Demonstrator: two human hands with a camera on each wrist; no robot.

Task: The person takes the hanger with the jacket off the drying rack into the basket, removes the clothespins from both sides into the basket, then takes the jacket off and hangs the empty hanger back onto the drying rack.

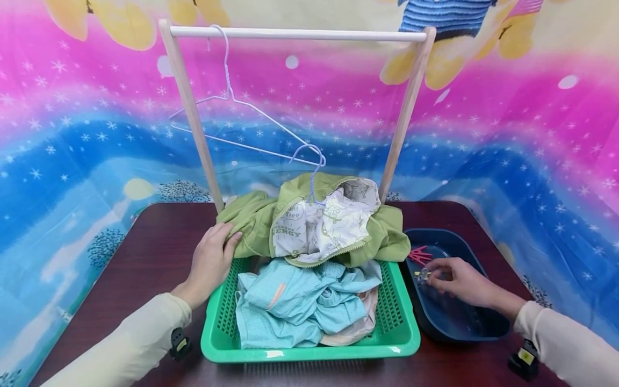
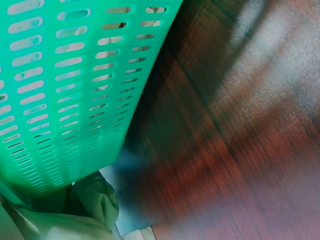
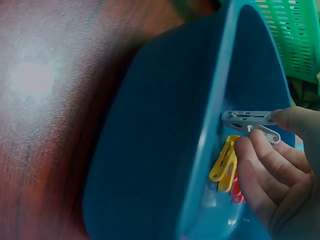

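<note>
A green jacket (image 1: 251,223) with a white printed lining lies over the back of a green basket (image 1: 309,352). Out of its neck rises the hook of a lilac hanger (image 1: 312,174). My left hand (image 1: 209,263) touches the jacket's sleeve at the left; whether its fingers grip the cloth is not plain, and the left wrist view does not show them. Over a dark blue tub (image 1: 464,320), my right hand (image 1: 459,282) pinches a grey clothespin (image 3: 247,119) between thumb and fingers. Yellow clothespins (image 3: 223,165) and red clothespins (image 1: 419,255) lie in the tub below.
A wooden rack (image 1: 408,115) with a white rod (image 1: 300,34) stands behind the basket. Another lilac hanger (image 1: 256,107) hangs at the rod's left end. Light blue clothing (image 1: 290,306) and a pale pink garment (image 1: 355,330) lie in the basket. The dark red table (image 1: 159,236) carries everything.
</note>
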